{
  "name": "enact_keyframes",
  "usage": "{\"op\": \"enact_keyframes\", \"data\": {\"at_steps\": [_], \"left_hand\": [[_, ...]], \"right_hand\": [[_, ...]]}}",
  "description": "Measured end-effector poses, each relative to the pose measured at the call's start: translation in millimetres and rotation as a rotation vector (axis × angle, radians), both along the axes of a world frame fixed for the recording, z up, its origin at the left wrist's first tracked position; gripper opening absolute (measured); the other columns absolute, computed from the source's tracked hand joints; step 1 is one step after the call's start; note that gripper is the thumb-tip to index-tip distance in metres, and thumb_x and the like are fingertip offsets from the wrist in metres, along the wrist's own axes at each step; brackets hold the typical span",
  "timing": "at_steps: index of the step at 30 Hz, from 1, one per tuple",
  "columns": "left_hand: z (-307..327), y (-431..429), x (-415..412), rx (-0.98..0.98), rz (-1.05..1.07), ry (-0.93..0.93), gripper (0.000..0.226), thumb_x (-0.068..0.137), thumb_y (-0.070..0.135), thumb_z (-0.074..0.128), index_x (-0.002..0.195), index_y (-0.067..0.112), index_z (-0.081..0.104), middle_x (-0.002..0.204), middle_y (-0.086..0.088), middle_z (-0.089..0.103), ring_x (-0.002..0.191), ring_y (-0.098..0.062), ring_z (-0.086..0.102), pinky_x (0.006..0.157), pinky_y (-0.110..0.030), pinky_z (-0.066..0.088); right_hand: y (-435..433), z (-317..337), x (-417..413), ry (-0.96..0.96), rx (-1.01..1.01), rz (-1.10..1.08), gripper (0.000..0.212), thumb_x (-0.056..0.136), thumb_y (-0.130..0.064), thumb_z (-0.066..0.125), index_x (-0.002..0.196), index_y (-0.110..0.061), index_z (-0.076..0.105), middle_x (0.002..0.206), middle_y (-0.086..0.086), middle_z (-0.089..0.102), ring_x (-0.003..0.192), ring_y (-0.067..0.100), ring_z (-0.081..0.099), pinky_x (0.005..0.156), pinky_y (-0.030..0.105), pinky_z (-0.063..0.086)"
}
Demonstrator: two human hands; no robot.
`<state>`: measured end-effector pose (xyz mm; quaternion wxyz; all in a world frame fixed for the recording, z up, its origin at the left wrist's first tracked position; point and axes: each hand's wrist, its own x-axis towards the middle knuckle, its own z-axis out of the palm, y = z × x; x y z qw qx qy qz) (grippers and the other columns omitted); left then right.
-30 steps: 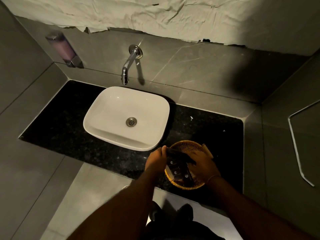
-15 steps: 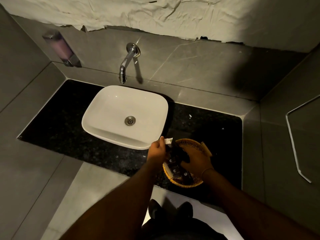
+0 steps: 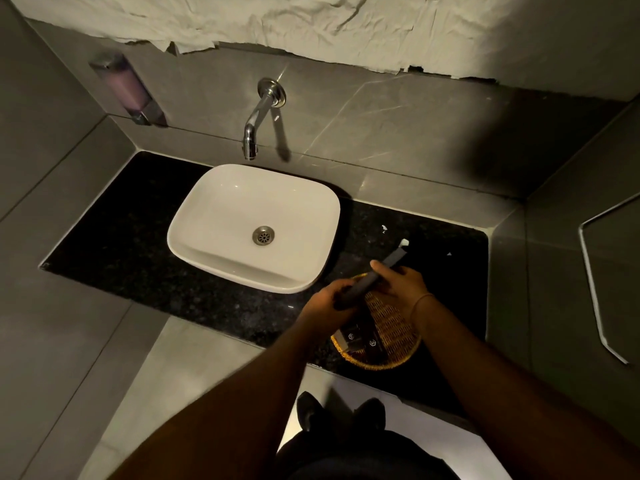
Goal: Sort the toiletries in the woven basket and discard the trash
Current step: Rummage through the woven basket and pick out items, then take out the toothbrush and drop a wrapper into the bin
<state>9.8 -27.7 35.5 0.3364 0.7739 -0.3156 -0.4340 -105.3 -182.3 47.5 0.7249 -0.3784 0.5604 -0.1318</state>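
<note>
A round woven basket (image 3: 394, 336) sits at the front edge of the black counter, right of the sink. Dark toiletry packets (image 3: 362, 341) with small white logos lie in its near-left part. Above the basket both hands hold one long dark slim packet (image 3: 389, 265), tilted up toward the far right, with a white tip at its far end. My left hand (image 3: 327, 306) grips its near end. My right hand (image 3: 400, 284) holds its middle, thumb over the top.
A white basin (image 3: 214, 216) stands on the black granite counter (image 3: 121, 244), under a chrome wall tap (image 3: 258, 119). A soap dispenser (image 3: 124, 88) hangs on the left wall. Small white scraps (image 3: 383, 229) lie on the counter behind the basket. A metal rail (image 3: 592, 289) runs along the right wall.
Both hands have lifted a long dark packet out of the basket and swung its far end up toward the right. More of the basket's woven bottom shows now.
</note>
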Motion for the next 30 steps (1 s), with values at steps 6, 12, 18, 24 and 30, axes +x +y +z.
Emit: {"op": "enact_keyframes", "data": {"at_steps": [6,12,18,24,30], "left_hand": [[28.3,1.3,18.5,-0.068,-0.142,-0.105,0.021,0.093,0.032,0.081,0.108,0.018,0.082,0.095,-0.01,0.084,0.091,-0.031,0.081,0.084,-0.053,0.064],[68.2,-12.2,39.5,-0.11,-0.213,-0.137,0.018,0.091,0.052,0.081,0.08,0.037,0.082,0.083,0.013,0.082,0.076,-0.004,0.078,0.069,-0.026,0.059],[90.6,-25.0,42.4,-0.204,-0.224,-0.114,0.017,0.092,0.037,0.084,0.082,0.05,0.082,0.09,0.028,0.082,0.088,0.008,0.078,0.076,-0.008,0.054],[90.6,-18.0,49.5,-0.136,-0.289,-0.163,0.014,0.089,0.036,0.084,0.079,0.042,0.078,0.08,0.032,0.076,0.076,0.009,0.073,0.064,-0.008,0.049],[86.1,1.4,65.5,0.168,-0.442,-0.212,0.011,0.089,0.045,0.077,0.092,0.035,0.073,0.082,0.016,0.072,0.08,-0.006,0.068,0.07,-0.027,0.047]], "right_hand": [[-15.6,-10.6,-13.0,-0.099,0.304,-0.199,0.04,0.092,-0.039,0.072,0.12,-0.011,0.067,0.114,0.019,0.071,0.104,0.036,0.07,0.081,0.045,0.064],[-17.5,-18.3,-20.1,-0.104,0.433,-0.318,0.037,0.1,-0.039,0.061,0.122,-0.009,0.059,0.1,0.018,0.064,0.086,0.031,0.063,0.05,0.037,0.063],[-11.2,-26.3,-16.1,-0.134,0.453,-0.312,0.043,0.105,-0.032,0.053,0.141,-0.009,0.059,0.099,0.016,0.064,0.085,0.027,0.063,0.054,0.031,0.063],[-18.8,-27.1,-15.2,-0.095,0.455,-0.328,0.035,0.108,-0.018,0.045,0.137,-0.004,0.059,0.109,0.018,0.063,0.111,0.032,0.066,0.091,0.037,0.058],[-30.1,-26.6,-12.8,-0.157,0.421,-0.437,0.022,0.109,-0.012,0.044,0.108,-0.005,0.065,0.136,0.016,0.062,0.117,0.027,0.066,0.1,0.034,0.054]]}}
